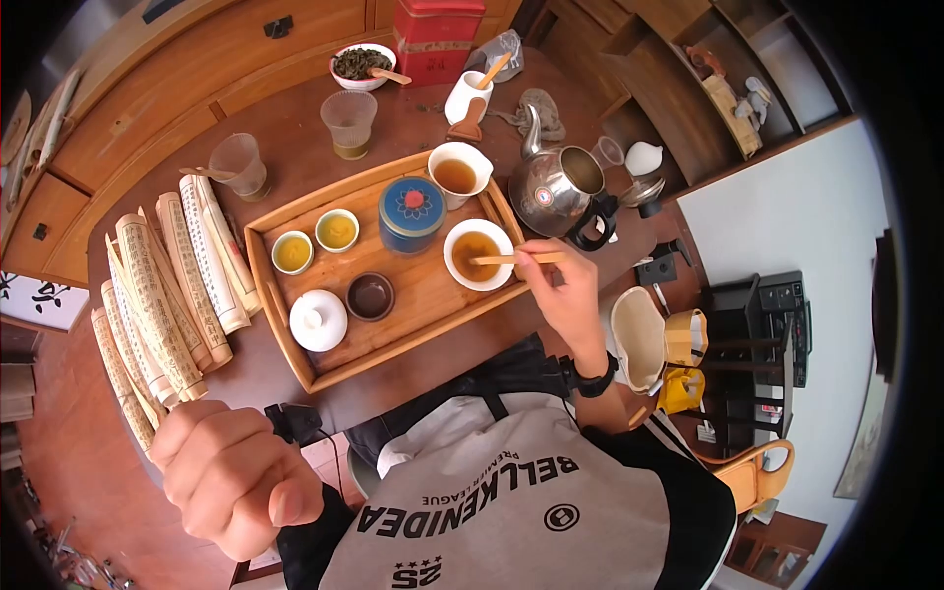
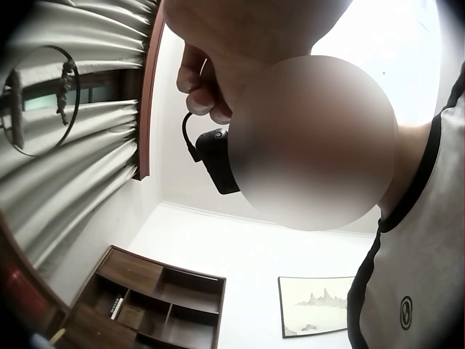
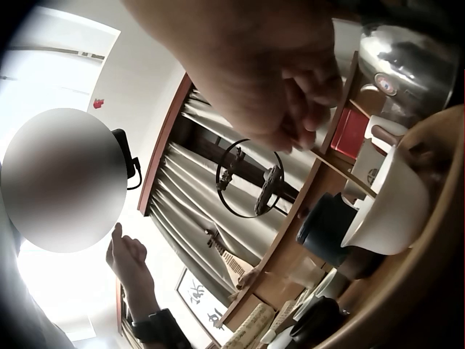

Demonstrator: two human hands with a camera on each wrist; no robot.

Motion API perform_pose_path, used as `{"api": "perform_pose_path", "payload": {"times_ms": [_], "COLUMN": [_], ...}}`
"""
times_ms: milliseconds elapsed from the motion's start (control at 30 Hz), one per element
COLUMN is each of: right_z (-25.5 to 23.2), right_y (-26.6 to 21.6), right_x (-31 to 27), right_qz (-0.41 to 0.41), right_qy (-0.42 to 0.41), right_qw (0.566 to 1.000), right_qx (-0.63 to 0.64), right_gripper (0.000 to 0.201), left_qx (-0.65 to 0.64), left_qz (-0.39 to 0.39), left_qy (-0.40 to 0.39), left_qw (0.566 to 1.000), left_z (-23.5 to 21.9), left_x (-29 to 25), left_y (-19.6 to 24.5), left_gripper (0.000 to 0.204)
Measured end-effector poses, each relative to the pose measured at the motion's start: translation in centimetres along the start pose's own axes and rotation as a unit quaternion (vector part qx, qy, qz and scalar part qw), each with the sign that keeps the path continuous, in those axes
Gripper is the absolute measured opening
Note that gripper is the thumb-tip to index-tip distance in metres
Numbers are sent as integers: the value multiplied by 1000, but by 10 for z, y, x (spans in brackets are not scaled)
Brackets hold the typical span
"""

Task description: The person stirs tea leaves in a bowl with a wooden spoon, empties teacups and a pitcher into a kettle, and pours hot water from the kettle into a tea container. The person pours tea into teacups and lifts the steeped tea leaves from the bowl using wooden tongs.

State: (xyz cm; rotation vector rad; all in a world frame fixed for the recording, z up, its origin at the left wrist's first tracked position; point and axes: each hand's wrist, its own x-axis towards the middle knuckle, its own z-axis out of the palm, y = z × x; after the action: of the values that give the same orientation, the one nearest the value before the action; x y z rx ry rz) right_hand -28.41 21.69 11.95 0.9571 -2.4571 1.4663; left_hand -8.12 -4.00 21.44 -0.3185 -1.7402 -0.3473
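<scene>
My right hand (image 1: 565,300) pinches a thin wooden stick (image 1: 531,259) between thumb and fingers. The stick's far end dips into amber tea in a white bowl (image 1: 479,285) at the right end of a wooden tray (image 1: 379,372). In the right wrist view the stick (image 3: 341,171) slants down over the rim of that bowl (image 3: 396,218). Raised at the lower left, away from the tray, my left hand (image 1: 236,477) has its fingers curled in with nothing visible in them. The blue tin (image 1: 413,216) and a white pitcher of tea (image 1: 480,179) stand beside the bowl.
Also on the tray are two small cups (image 1: 293,267) of yellow tea, a white lid (image 1: 319,334) and a dark cup (image 1: 371,313). A steel kettle (image 1: 546,197) stands close right. Bamboo scrolls (image 1: 157,295) lie left; glasses (image 1: 349,108) and a red box (image 1: 438,44) stand behind.
</scene>
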Motion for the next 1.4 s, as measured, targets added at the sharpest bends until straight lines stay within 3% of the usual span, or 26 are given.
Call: {"api": "perform_pose_path", "payload": {"times_ms": [33,167,400,467,600,800,967,1267,1333,1400], "right_z": [2,2,-3,0,2,-7,1,-8,-3,-2], "right_y": [1,6,2,1,9,2,9,2,-2,4], "right_x": [-1,-2,0,1,-3,1,-2,1,2,-2], "right_qz": [24,-3,-8,27,7,-11,18,-21,37,38], "right_qy": [-21,-31,32,-12,-12,46,-24,50,-2,-12], "right_qw": [999,999,999,999,1000,999,999,998,999,999], "right_qx": [21,-16,-5,-11,-13,-25,-11,-24,-14,-17], "right_gripper": [9,10,11,10,10,10,10,10,9,10], "left_qx": [1,8,11,10,0,-2,2,-11,-8,-1], "left_qz": [1,-4,1,3,5,4,0,3,-3,0], "left_qy": [1,-1,2,1,8,7,1,8,4,-30], "left_qw": [1000,1000,1000,1000,1000,1000,1000,1000,1000,1000], "left_z": [0,0,2,2,2,5,7,11,11,10], "left_x": [0,2,2,2,1,1,2,1,2,4], "left_y": [0,2,2,2,2,2,2,2,3,4], "left_gripper": [52,50,48,47,47,47,48,46,46,45]}}
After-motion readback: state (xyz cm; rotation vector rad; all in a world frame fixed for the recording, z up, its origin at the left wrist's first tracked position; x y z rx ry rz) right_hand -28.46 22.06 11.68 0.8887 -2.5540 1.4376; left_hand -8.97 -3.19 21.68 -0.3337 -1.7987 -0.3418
